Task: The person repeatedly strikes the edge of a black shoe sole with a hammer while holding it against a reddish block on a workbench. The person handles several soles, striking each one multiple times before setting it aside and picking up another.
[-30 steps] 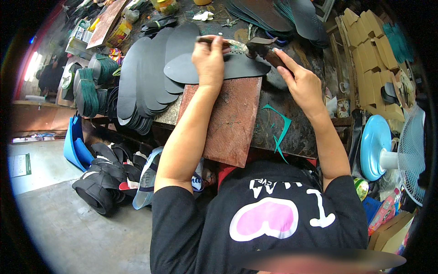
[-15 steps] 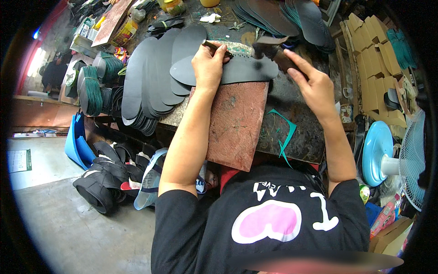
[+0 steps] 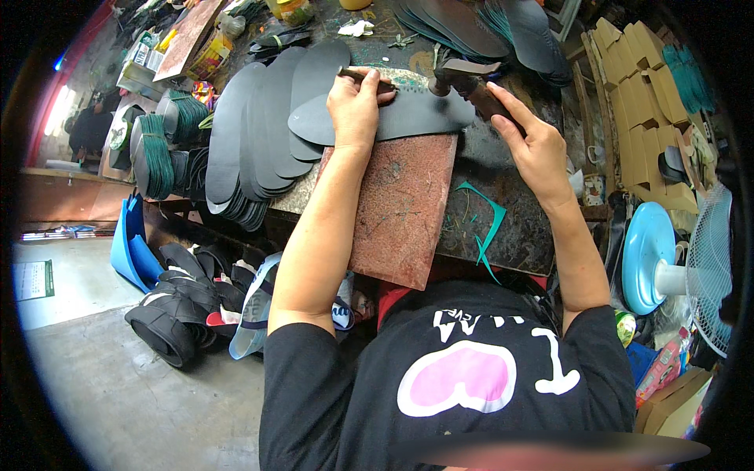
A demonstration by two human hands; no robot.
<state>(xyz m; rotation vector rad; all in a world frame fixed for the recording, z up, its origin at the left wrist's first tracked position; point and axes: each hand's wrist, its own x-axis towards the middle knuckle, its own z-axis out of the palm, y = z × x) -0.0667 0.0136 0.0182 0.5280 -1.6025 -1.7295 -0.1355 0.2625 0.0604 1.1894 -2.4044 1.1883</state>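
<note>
My left hand point(image 3: 353, 110) is closed around a dark, rod-like punch point(image 3: 347, 73), which lies tilted across the fingers. The hand rests by the upper edge of a dark grey shoe-sole-shaped sheet point(image 3: 428, 116). Small holes run along that edge to the right of my fingers. My right hand point(image 3: 538, 149) grips the handle of a hammer point(image 3: 463, 78). The hammer's head hangs over the sheet's right part, apart from the punch; whether it touches the sheet I cannot tell. Beneath the sheet is a reddish board point(image 3: 400, 208) that sticks out toward my body.
Sole-shaped grey sheets point(image 3: 255, 129) lie fanned out on the left, with more stacked sheets point(image 3: 455, 31) at the back. Green offcuts point(image 3: 493, 224) lie on the dark table point(image 3: 510, 247). A blue fan point(image 3: 650, 259) and cardboard boxes point(image 3: 640, 106) stand to the right.
The whole view has shifted slightly, so everything sits a little further left. The hammer head looks sharper than before. Both hands keep their grips on the punch and the hammer.
</note>
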